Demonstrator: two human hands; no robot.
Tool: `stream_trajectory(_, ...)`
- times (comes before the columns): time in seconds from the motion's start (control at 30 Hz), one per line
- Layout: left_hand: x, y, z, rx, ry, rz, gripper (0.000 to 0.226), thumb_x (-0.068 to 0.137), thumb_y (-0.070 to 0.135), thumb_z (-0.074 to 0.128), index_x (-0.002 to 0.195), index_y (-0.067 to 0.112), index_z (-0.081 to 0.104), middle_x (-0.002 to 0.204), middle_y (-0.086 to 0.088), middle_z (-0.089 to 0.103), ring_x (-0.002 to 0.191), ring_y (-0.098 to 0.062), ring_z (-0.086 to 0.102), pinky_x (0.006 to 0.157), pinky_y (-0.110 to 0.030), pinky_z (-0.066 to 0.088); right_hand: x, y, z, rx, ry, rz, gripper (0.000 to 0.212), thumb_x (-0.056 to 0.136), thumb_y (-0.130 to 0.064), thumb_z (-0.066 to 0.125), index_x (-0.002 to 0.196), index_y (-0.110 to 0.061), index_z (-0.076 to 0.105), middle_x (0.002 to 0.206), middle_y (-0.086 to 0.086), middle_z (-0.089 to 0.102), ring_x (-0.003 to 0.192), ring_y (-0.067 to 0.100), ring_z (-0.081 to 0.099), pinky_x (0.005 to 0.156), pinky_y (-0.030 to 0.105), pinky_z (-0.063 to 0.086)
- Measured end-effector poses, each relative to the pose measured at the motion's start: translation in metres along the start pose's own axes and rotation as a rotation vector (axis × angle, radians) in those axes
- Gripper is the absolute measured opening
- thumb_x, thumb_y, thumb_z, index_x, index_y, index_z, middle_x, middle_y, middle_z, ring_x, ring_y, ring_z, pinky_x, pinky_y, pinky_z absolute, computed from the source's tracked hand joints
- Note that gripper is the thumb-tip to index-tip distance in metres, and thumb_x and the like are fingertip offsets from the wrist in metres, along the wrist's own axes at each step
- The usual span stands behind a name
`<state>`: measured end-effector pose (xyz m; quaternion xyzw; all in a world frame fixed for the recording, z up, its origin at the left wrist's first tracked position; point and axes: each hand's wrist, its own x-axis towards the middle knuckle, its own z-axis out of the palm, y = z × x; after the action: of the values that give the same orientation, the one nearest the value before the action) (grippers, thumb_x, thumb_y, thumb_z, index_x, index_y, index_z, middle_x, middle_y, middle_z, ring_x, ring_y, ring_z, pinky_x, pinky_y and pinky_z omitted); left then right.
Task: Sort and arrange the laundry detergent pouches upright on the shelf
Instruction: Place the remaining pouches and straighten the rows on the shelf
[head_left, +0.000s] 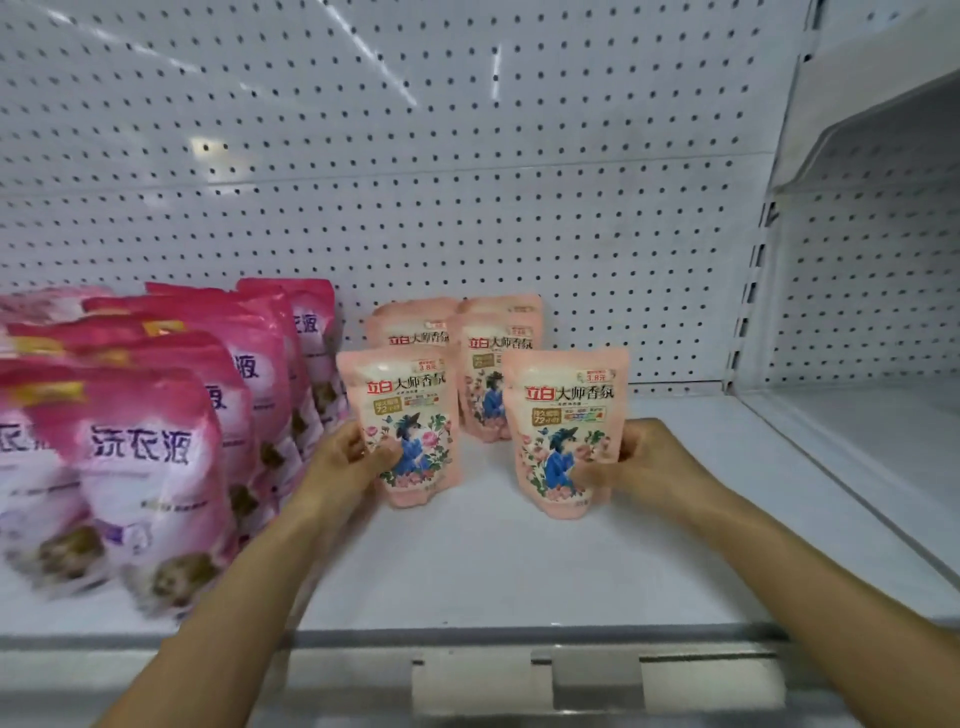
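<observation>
Head view: left hand (345, 457) is gripping the front-left pale pink pouch (402, 426) at its lower left edge, thumb curling over the front. Right hand (631, 460) is gripping the front-right pale pink pouch (563, 431) at its lower right edge. Both pouches are standing upright on the white shelf (493, 561), apart from each other, bare shelf showing between them. Two more pale pouches (501, 374) are standing just behind the fingers, by the pegboard back panel (467, 208). Magenta pouches (156, 441) are crowding just left of the left fingers. Open shelf is running right of the right fingers to the shelf divider (748, 312), and forward to the front rail (467, 644).
</observation>
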<state>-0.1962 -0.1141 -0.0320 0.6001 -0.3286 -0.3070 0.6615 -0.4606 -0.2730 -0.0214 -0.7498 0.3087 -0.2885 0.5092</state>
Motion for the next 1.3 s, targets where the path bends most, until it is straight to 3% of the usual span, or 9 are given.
stream_trajectory(0.07,0.000,-0.004,-0.005,0.160,-0.001,-0.001,0.040,0.082,-0.006,0.070,0.118,0.011,0.060,0.111,-0.003,0.073,0.099,-0.020,0.071,0.086,-0.035,0.056,0.006,0.001,0.008,-0.029,0.014,0.023,0.027,0.074,-0.001,0.079,0.094,-0.018,0.075,0.092,-0.004,0.077,0.083,0.011,0.074,0.071,0.030,0.060)
stream_trajectory(0.2,0.013,-0.006,0.000,0.208,0.057,0.013,0.037,0.082,-0.011,0.068,0.105,0.017,0.060,0.095,0.008,0.070,0.077,0.000,0.069,0.060,-0.013,0.054,0.022,-0.004,0.030,-0.025,0.045,0.024,0.028,0.075,0.000,0.079,0.085,-0.025,0.072,0.090,-0.005,0.076,0.077,0.006,0.073,0.066,0.028,0.060)
stream_trajectory(0.4,0.037,-0.010,0.001,0.209,0.110,0.027,0.039,0.083,-0.011,0.068,0.112,0.011,0.056,0.107,-0.001,0.068,0.082,-0.001,0.065,0.055,-0.010,0.051,0.043,-0.012,0.058,0.003,0.113,0.026,0.030,0.076,0.000,0.078,0.089,-0.025,0.068,0.100,0.001,0.074,0.087,0.014,0.071,0.068,0.029,0.058)
stream_trajectory(0.5,0.036,-0.009,0.001,0.227,0.129,0.019,0.049,0.083,-0.008,0.070,0.121,0.013,0.047,0.119,-0.008,0.065,0.099,-0.018,0.067,0.078,-0.030,0.058,0.042,-0.012,0.059,-0.010,0.103,0.049,0.035,0.077,-0.001,0.078,0.104,-0.018,0.066,0.111,0.004,0.072,0.096,0.019,0.069,0.079,0.035,0.057)
stream_trajectory(0.6,0.024,-0.002,0.001,0.348,0.209,0.052,0.082,0.082,0.003,0.074,0.145,0.019,0.024,0.143,-0.009,0.046,0.129,-0.030,0.050,0.105,-0.054,0.044,0.029,-0.014,0.052,-0.107,0.096,0.043,0.055,0.075,-0.009,0.081,0.123,-0.014,0.055,0.116,0.002,0.067,0.103,0.019,0.064,0.089,0.038,0.054)
stream_trajectory(0.73,-0.017,0.004,0.017,0.655,0.416,0.375,0.086,0.080,0.023,0.078,0.147,0.017,0.024,0.149,-0.007,0.030,0.141,-0.030,0.027,0.115,-0.052,0.028,-0.008,-0.010,0.026,-0.183,0.173,-0.044,0.056,0.078,-0.022,0.080,0.127,-0.021,0.053,0.116,-0.004,0.059,0.106,0.014,0.056,0.088,0.026,0.047)
stream_trajectory(0.83,-0.048,0.006,0.061,0.671,0.281,0.613,0.065,0.084,0.020,0.074,0.138,0.020,0.038,0.133,0.004,0.038,0.129,-0.019,0.038,0.107,-0.037,0.038,-0.045,-0.001,-0.005,-0.216,0.260,-0.129,0.042,0.083,-0.025,0.074,0.122,-0.025,0.059,0.117,-0.013,0.060,0.106,0.003,0.056,0.082,0.017,0.044)
stream_trajectory(1.1,-0.086,-0.008,0.211,0.509,-0.059,0.593,0.047,0.089,0.021,0.068,0.130,0.030,0.046,0.129,0.007,0.048,0.109,-0.007,0.054,0.093,-0.030,0.046,-0.145,0.034,-0.158,-0.264,0.748,-0.215,0.030,0.085,-0.016,0.072,0.108,-0.032,0.061,0.108,-0.020,0.061,0.095,-0.005,0.056,0.070,0.010,0.046)
stream_trajectory(1.3,-0.095,-0.021,0.293,0.598,-0.278,0.581,0.029,0.091,0.025,0.066,0.118,0.029,0.058,0.118,0.012,0.057,0.110,-0.004,0.056,0.097,-0.030,0.046,-0.189,0.067,-0.282,-0.243,1.138,-0.133,0.045,0.079,-0.012,0.076,0.118,-0.020,0.056,0.118,0.000,0.055,0.103,0.014,0.054,0.093,0.034,0.049)
